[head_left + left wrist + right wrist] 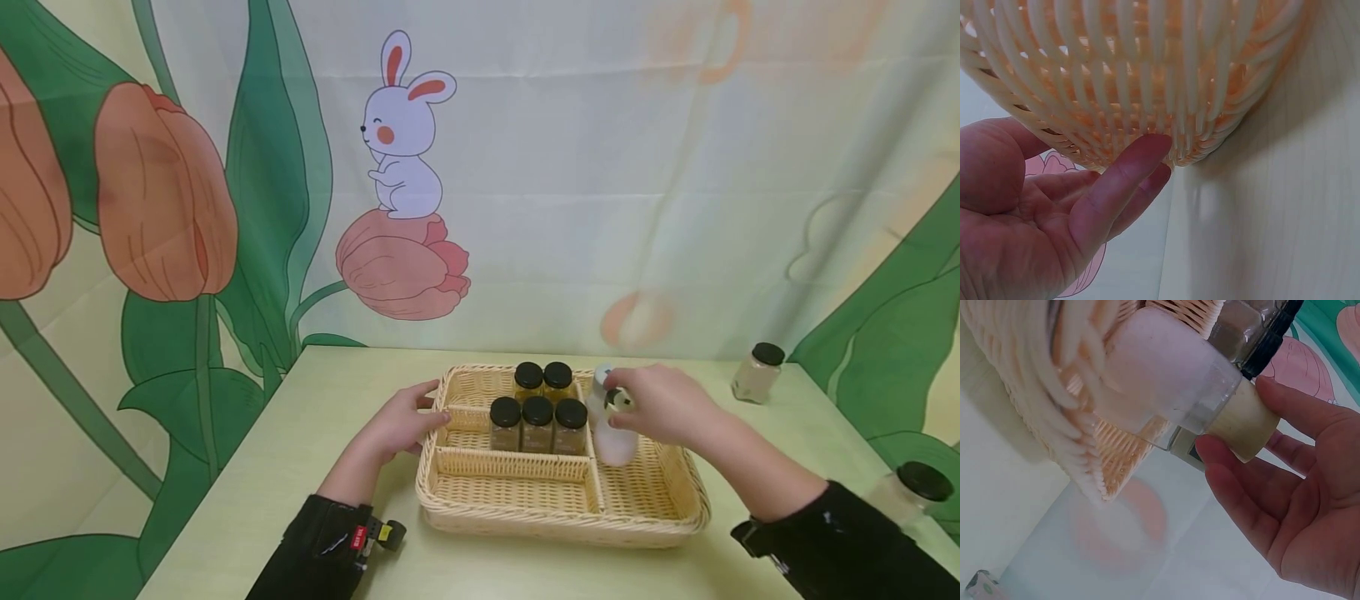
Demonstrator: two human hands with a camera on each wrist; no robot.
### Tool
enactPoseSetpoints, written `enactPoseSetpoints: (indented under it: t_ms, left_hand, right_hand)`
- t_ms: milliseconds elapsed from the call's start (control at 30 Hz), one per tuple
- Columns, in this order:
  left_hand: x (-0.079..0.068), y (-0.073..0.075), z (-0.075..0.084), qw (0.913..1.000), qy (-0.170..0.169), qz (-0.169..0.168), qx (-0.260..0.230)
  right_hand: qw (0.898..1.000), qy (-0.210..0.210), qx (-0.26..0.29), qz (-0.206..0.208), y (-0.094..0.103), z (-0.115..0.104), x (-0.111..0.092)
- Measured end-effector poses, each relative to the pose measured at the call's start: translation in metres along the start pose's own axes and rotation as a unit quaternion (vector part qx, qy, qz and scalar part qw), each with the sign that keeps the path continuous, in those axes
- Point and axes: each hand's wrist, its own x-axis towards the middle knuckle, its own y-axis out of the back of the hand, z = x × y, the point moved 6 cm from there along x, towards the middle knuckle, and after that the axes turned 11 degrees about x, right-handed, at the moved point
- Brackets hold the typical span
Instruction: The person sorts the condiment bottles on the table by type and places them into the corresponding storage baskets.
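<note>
A wicker basket (pixel 517 531) with several compartments stands on the table. My left hand (pixel 401 423) holds its left rim; in the left wrist view, the fingertips (pixel 1150 147) of that hand touch the outer weave. My right hand (pixel 663 404) pinches the pale yellow cap (pixel 1244 422) of a clear jar with white contents (pixel 617 443). This jar is upright in the right-hand compartment, its lower part inside the basket walls. Just behind it is another container with a pale top (pixel 602 379), partly hidden by the jar and my hand.
Black-lidded jars with brown contents (pixel 536 425) fill part of the middle compartment. Two black-lidded jars with yellowish contents (pixel 543 382) sit behind them. On the table to the right are a black-lidded jar (pixel 756 377) at the back and another jar (pixel 911 492) near my right sleeve.
</note>
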Motion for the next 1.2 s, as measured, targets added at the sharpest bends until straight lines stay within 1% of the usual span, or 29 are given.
enactPoseSetpoints:
  t_ms: [233, 400, 633, 833, 1067, 1200]
  left_hand:
    - [0.002, 0.000, -0.001, 1.0000, -0.001, 0.000, -0.001]
    - [0.003, -0.001, -0.001, 1.0000, -0.003, 0.000, -0.001]
    - [0.002, 0.000, 0.000, 1.0000, -0.002, 0.000, 0.001]
    - [0.002, 0.000, -0.003, 1.0000, 0.003, 0.001, 0.002]
    - [0.003, -0.001, -0.005, 1.0000, 0.002, -0.004, -0.003]
    - [0.004, -0.001, -0.006, 1.0000, 0.001, -0.003, -0.003]
  right_hand:
    - [1.000, -0.009, 0.010, -0.007, -0.007, 0.002, 0.001]
    - [1.000, -0.008, 0.018, -0.001, -0.011, 0.003, 0.002]
    - [1.000, -0.012, 0.015, 0.000, -0.017, 0.004, 0.001]
    - [1.000, -0.013, 0.016, 0.004, -0.018, 0.004, 0.001]
    - [0.999, -0.030, 0.035, -0.001, -0.018, 0.005, 0.000]
    - [0.999, -0.029, 0.036, -0.002, -0.016, 0.005, -0.001]
